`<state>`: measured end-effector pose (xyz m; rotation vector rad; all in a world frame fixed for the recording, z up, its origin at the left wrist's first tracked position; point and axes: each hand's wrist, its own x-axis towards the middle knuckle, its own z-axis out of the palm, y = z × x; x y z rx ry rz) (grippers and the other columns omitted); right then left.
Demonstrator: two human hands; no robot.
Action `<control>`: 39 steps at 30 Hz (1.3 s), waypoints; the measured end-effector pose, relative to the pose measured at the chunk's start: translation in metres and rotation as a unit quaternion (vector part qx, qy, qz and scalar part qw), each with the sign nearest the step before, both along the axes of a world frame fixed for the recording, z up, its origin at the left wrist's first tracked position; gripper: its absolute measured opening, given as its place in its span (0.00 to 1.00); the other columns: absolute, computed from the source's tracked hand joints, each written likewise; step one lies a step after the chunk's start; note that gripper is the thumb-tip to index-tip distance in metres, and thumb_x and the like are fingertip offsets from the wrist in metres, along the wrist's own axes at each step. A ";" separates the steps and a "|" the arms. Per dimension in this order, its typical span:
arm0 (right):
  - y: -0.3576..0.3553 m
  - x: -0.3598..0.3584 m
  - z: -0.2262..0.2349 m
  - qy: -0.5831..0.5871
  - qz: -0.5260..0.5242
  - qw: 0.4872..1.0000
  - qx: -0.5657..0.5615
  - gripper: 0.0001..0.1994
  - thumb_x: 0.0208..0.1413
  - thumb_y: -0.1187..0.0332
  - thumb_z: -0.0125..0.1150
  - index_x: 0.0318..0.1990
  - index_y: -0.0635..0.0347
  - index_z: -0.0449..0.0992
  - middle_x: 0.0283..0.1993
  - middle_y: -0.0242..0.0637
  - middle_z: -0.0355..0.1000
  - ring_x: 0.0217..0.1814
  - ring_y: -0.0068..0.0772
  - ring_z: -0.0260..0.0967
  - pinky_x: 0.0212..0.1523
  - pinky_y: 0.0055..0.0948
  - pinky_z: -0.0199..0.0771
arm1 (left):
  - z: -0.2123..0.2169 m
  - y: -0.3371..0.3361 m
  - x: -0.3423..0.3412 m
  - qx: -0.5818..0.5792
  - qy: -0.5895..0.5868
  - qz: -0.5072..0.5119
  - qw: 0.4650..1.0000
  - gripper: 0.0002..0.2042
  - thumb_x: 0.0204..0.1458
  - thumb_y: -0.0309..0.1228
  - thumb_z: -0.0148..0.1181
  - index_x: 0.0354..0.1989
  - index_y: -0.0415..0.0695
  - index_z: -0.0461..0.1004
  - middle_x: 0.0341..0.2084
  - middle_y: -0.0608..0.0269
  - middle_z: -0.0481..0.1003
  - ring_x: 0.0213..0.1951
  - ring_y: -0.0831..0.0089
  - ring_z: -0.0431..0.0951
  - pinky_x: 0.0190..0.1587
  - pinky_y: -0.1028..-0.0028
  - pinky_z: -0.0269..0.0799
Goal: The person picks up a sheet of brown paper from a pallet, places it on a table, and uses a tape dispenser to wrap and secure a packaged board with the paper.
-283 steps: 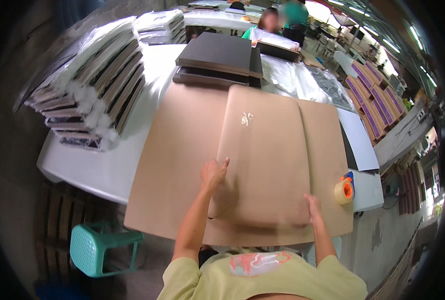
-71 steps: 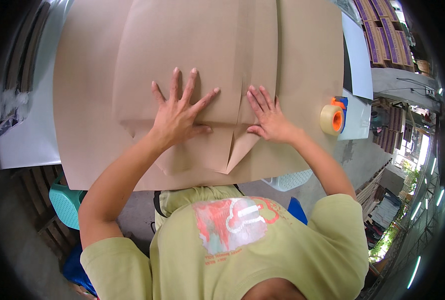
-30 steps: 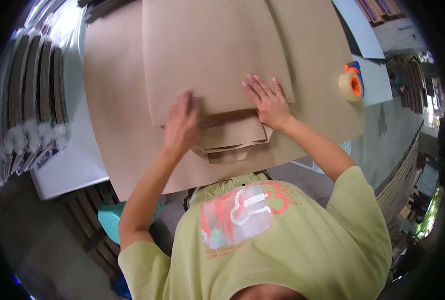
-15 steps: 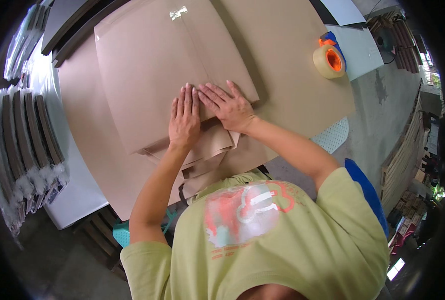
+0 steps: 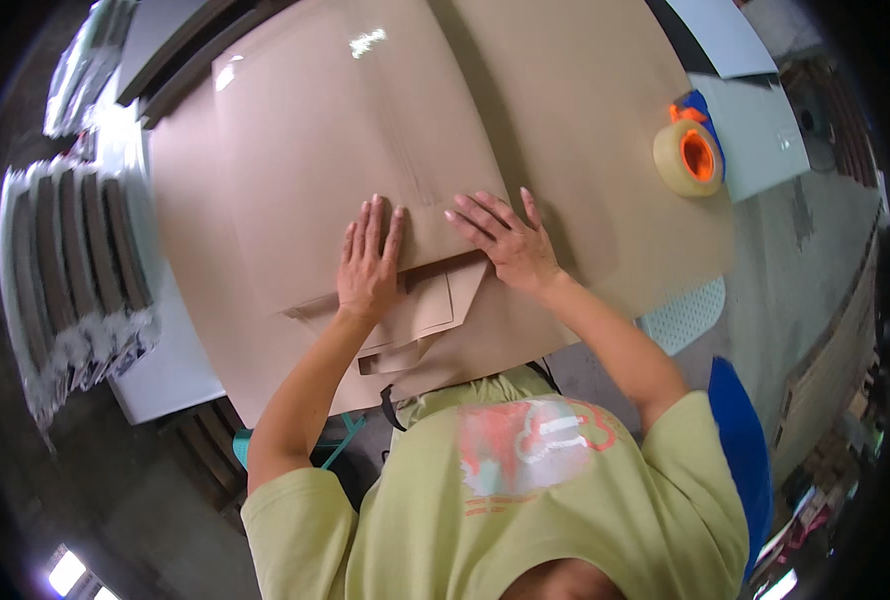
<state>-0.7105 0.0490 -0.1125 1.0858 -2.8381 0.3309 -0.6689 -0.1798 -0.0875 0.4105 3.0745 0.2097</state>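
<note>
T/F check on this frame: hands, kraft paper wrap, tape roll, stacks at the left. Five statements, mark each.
1. Both hands press flat on the brown paper-wrapped package. True: left hand, right hand.
2. The tape roll is in the right hand. False: it lies on the paper, apart from both hands.
3. The folded paper flap lies at the near edge. True.
4. The tape roll's core is blue. False: orange.
5. Stacked wrapped flat items sit to the person's left. True.
</note>
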 end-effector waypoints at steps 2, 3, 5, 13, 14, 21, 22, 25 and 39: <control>-0.003 -0.002 0.014 -0.073 0.004 0.997 -0.006 0.33 0.46 0.75 0.50 0.61 0.38 0.54 0.66 0.20 0.46 0.68 0.22 0.41 0.63 0.60 0.32 | 0.005 -0.002 0.002 0.003 -0.001 0.009 1.000 0.43 0.35 0.33 0.63 0.63 0.46 0.48 0.62 0.49 0.46 0.63 0.55 0.48 0.62 0.60 0.46; -0.006 -0.002 0.027 -0.098 -0.003 0.995 0.000 0.33 0.45 0.75 0.51 0.61 0.39 0.54 0.66 0.21 0.46 0.68 0.22 0.41 0.62 0.62 0.30 | 0.008 -0.002 0.002 0.011 -0.008 0.013 1.000 0.42 0.35 0.33 0.63 0.63 0.47 0.48 0.62 0.50 0.47 0.63 0.57 0.47 0.62 0.61 0.45; -0.017 -0.001 0.050 -0.121 0.028 0.991 0.046 0.33 0.44 0.73 0.52 0.62 0.47 0.52 0.67 0.29 0.45 0.69 0.26 0.39 0.60 0.69 0.27 | 0.013 -0.007 0.002 0.017 0.008 0.017 1.000 0.41 0.37 0.36 0.62 0.62 0.47 0.48 0.62 0.51 0.47 0.64 0.59 0.47 0.63 0.61 0.45; -0.084 0.008 0.030 -0.034 0.032 0.996 0.079 0.36 0.45 0.71 0.48 0.64 0.58 0.45 0.68 0.33 0.40 0.71 0.29 0.34 0.62 0.62 0.30 | 0.002 -0.023 0.002 0.033 0.063 -0.040 0.997 0.37 0.39 0.36 0.60 0.60 0.41 0.52 0.62 0.53 0.47 0.63 0.61 0.49 0.62 0.63 0.47; -0.088 0.010 0.030 -0.025 0.037 0.996 0.078 0.36 0.44 0.72 0.48 0.64 0.58 0.45 0.68 0.33 0.40 0.71 0.29 0.34 0.62 0.61 0.30 | 0.000 -0.033 0.004 0.033 0.078 -0.058 0.995 0.35 0.40 0.34 0.58 0.60 0.41 0.52 0.62 0.55 0.49 0.63 0.62 0.50 0.62 0.63 0.48; -0.092 0.008 0.045 -0.057 0.013 0.988 0.145 0.38 0.41 0.77 0.48 0.64 0.57 0.45 0.69 0.31 0.38 0.70 0.30 0.35 0.63 0.59 0.31 | 0.011 -0.144 0.044 0.011 0.064 -0.056 0.996 0.29 0.45 0.26 0.49 0.60 0.43 0.55 0.59 0.62 0.57 0.59 0.68 0.59 0.59 0.64 0.52; -0.093 0.008 0.046 -0.063 0.014 0.988 0.139 0.38 0.40 0.77 0.48 0.64 0.57 0.45 0.69 0.32 0.38 0.70 0.30 0.35 0.63 0.59 0.31 | 0.008 -0.153 0.050 -0.003 0.068 -0.042 0.997 0.27 0.46 0.27 0.47 0.59 0.44 0.56 0.59 0.63 0.57 0.59 0.69 0.59 0.59 0.65 0.52; -0.093 0.008 0.043 -0.067 0.014 0.989 0.133 0.38 0.39 0.76 0.50 0.64 0.57 0.46 0.69 0.33 0.38 0.70 0.31 0.35 0.63 0.59 0.31 | -0.007 -0.170 0.065 0.015 0.088 0.010 0.996 0.24 0.49 0.25 0.44 0.58 0.45 0.60 0.57 0.64 0.60 0.59 0.69 0.60 0.59 0.66 0.51; -0.099 0.007 0.043 -0.052 -0.004 0.992 0.117 0.41 0.37 0.72 0.55 0.64 0.51 0.45 0.68 0.33 0.39 0.70 0.30 0.36 0.63 0.58 0.35 | 0.002 -0.057 0.008 0.101 0.075 -0.105 0.986 0.28 0.44 0.22 0.46 0.59 0.46 0.57 0.60 0.56 0.54 0.61 0.59 0.54 0.60 0.57 0.48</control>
